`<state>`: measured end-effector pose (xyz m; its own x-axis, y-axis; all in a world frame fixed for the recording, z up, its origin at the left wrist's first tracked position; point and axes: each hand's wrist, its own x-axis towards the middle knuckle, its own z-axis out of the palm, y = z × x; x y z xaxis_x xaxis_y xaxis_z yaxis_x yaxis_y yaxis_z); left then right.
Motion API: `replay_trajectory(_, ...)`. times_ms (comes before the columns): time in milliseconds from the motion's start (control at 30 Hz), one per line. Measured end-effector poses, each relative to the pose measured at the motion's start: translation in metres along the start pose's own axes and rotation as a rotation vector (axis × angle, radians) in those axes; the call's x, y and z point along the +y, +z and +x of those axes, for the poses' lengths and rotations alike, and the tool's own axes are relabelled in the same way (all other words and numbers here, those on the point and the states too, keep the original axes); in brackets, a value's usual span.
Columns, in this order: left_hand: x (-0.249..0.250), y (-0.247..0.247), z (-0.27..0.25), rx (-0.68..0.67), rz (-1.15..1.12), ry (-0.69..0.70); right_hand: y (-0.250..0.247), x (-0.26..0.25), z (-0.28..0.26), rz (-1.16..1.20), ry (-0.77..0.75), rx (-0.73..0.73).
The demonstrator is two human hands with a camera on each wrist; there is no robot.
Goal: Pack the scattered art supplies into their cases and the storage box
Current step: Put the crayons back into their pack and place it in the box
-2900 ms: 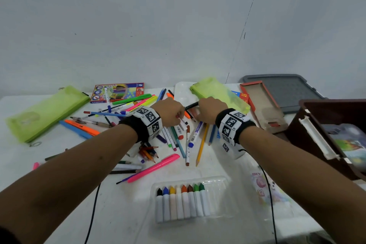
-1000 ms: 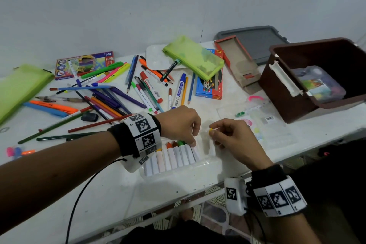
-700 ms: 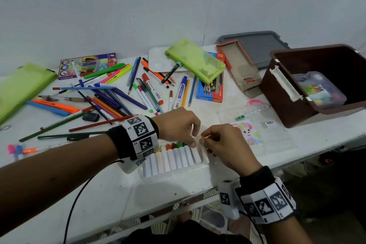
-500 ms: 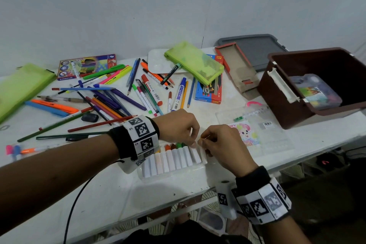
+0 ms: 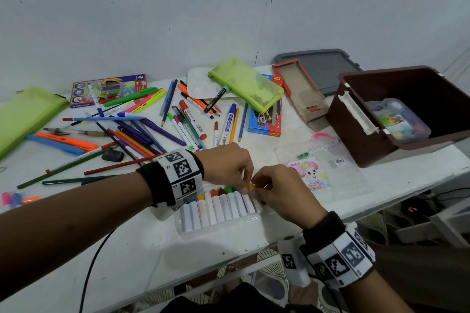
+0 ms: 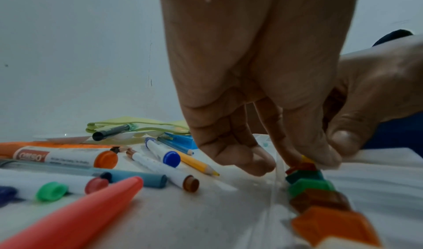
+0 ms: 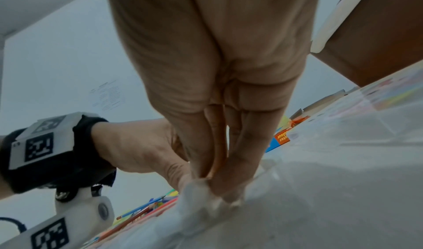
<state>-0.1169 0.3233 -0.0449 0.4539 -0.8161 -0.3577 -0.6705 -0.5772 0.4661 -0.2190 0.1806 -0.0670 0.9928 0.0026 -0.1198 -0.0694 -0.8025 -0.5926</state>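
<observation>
- packing still at an early stage, judging by the spread of loose pens and pencils (image 5: 142,132) across the white tabletop (image 5: 132,249).
- brown storage box (image 5: 356,134) at the right edge, open, holding only a clear plastic case (image 5: 396,119) with colourful contents; grey lid (image 5: 328,68) lying behind it.
- two lime green pouches: one (image 5: 25,114) far left, one (image 5: 246,84) resting partly on a white palette (image 5: 195,81) and a blue box (image 5: 264,122); contents hard to tell.
- empty-looking cardboard sleeve (image 5: 300,89) lying open beside the lid.
- clear crayon tray (image 5: 218,221) near the front edge, filled with a row of white-wrapped crayons (image 5: 216,207).
- step in hand: seating the yellow crayon (image 5: 251,186) at the right end of that row.
- left hand (image 5: 229,165) fingers curled, pinching the yellow tip; right hand (image 5: 282,190) curled and pinching the same crayon from the other side.
- next move probably calls for pressing it flat into its slot, then closing the clear flat cover (image 5: 330,175) lying just right of the tray.
</observation>
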Motion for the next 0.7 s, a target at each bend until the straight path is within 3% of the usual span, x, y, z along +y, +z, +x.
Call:
replay_trajectory(567, 0.001, 0.002, 0.000, 0.025, 0.052, -0.027, -0.012, -0.012, -0.006, -0.171, -0.001, -0.182)
replay_trajectory(700, 0.003, 0.000, -0.001, 0.035, 0.064, -0.021, -0.010, -0.011, -0.005, -0.218, -0.021, -0.168)
